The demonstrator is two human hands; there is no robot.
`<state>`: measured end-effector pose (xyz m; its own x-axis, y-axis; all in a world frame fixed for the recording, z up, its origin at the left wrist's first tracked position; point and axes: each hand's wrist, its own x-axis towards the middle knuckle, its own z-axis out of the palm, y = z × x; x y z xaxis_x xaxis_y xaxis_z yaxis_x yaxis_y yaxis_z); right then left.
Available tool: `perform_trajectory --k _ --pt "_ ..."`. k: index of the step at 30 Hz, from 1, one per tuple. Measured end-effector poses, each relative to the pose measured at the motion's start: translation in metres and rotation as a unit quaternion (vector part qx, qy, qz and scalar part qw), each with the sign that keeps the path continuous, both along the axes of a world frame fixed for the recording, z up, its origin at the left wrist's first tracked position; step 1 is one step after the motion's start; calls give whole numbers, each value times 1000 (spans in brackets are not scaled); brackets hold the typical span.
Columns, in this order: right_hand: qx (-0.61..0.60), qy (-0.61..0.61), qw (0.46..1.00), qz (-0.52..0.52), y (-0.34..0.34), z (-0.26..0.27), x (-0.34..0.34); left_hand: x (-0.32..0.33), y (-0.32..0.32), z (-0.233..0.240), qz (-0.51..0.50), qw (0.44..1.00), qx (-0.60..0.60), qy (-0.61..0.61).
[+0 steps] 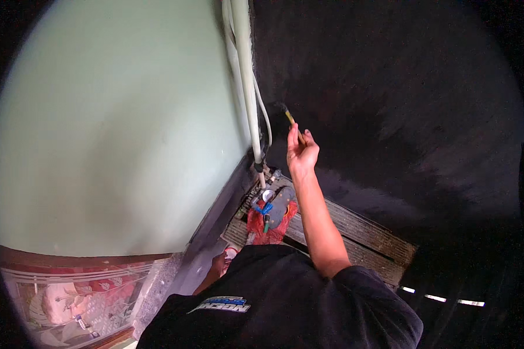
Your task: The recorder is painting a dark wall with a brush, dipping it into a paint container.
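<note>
Raised at the dark wall (375, 113), my right hand (303, 152) grips a small paintbrush (290, 118) by its yellowish wooden handle. The dark bristles point up and left; whether they touch the wall is hard to tell. Low down beside my body, my left hand (218, 264) holds a small red-rimmed container (231, 252), pale inside. My shirt hides part of that container. A thick pale pipe (246, 74) runs down the wall corner, left of the brush, with a thinner cable (264, 109) looping beside it.
Below stand a water meter (267, 195), a blue valve handle (266, 209), a red plastic bag (257, 231) and a grey sandal-like sole (280, 209) on ridged boards (353, 231). A pale green wall (113, 131) rises at left, above a curtained window (87, 301).
</note>
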<state>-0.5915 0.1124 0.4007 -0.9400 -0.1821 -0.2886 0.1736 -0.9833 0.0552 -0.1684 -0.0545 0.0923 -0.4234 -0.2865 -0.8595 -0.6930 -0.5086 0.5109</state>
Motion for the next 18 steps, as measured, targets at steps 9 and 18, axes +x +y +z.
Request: perform_trajectory --k 9,18 --pt "128 -250 960 -8 4 -94 -16 14 -26 -68 -25 997 56 40" --pt "99 68 992 -40 -9 60 2 22 -34 -113 76 981 180 0"
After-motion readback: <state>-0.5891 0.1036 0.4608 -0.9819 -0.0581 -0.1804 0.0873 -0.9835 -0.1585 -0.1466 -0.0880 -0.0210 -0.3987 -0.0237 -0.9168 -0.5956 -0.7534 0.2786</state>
